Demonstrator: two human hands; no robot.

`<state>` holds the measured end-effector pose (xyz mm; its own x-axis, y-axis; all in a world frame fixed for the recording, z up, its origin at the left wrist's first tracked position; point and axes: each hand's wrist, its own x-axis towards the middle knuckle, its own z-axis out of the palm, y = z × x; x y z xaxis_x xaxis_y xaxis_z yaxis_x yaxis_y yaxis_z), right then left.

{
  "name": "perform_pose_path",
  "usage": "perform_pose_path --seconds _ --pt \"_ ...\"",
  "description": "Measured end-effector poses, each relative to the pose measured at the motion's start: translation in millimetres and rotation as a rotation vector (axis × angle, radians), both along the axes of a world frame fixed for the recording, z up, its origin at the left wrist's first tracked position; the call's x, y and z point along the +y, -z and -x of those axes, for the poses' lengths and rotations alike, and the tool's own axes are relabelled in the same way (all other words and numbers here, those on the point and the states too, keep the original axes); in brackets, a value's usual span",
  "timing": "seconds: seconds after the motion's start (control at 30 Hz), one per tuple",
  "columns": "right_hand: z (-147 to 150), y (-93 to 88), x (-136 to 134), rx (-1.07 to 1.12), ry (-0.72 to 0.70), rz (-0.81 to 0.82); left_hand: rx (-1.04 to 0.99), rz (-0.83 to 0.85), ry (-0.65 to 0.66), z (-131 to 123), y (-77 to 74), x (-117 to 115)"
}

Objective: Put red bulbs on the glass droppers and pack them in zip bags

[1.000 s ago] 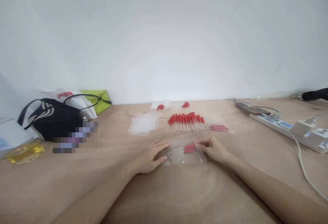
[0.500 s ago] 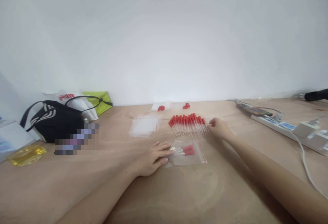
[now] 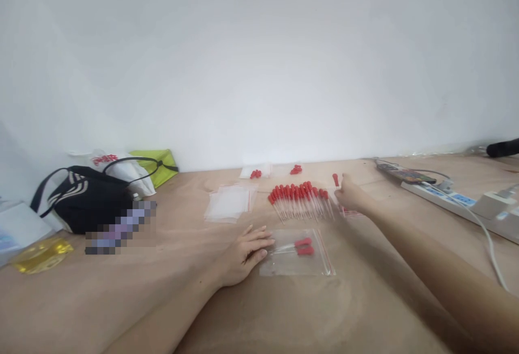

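My left hand [image 3: 245, 254] lies flat on the table with its fingers stretched out, the tips at the left edge of a clear zip bag [image 3: 284, 265]. Inside that bag lie two droppers [image 3: 304, 250] with red rubber bulbs pointing right. My right hand [image 3: 352, 196] is closed on a dropper [image 3: 335, 180], whose red bulb points up; its lower part is mostly hidden. To the left of this hand spreads a row of several red-bulbed droppers [image 3: 300, 194], their clear tubes pointing toward me. A red-lined bag edge [image 3: 352, 213] shows just below my right hand.
A stack of empty zip bags [image 3: 227, 204] lies left of the row. Behind, two bags hold small red pieces [image 3: 255, 174]. A black bag [image 3: 95, 200] and a yellow packet [image 3: 42, 255] are at left; a power strip [image 3: 433, 196] with phone and cables is at right.
My right hand has moved away from the right end of the row, up and to the right, lifting a dropper. My left hand stays nearly where it was beside the bag.
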<state>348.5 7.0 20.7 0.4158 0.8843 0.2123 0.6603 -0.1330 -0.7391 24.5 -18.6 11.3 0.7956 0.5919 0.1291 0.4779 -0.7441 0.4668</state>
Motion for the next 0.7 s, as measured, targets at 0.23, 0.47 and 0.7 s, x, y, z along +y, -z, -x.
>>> perform_pose_path --seconds 0.23,0.47,0.7 --pt "27.0 22.5 -60.5 0.503 -0.162 -0.213 -0.004 -0.006 0.043 -1.8 1.8 1.0" --pt "52.3 38.6 -73.6 0.679 -0.142 -0.325 0.014 0.010 0.032 -2.7 1.4 -1.3" --pt "64.0 36.9 -80.9 0.767 -0.173 -0.303 0.018 0.002 0.010 -3.5 1.7 -1.5"
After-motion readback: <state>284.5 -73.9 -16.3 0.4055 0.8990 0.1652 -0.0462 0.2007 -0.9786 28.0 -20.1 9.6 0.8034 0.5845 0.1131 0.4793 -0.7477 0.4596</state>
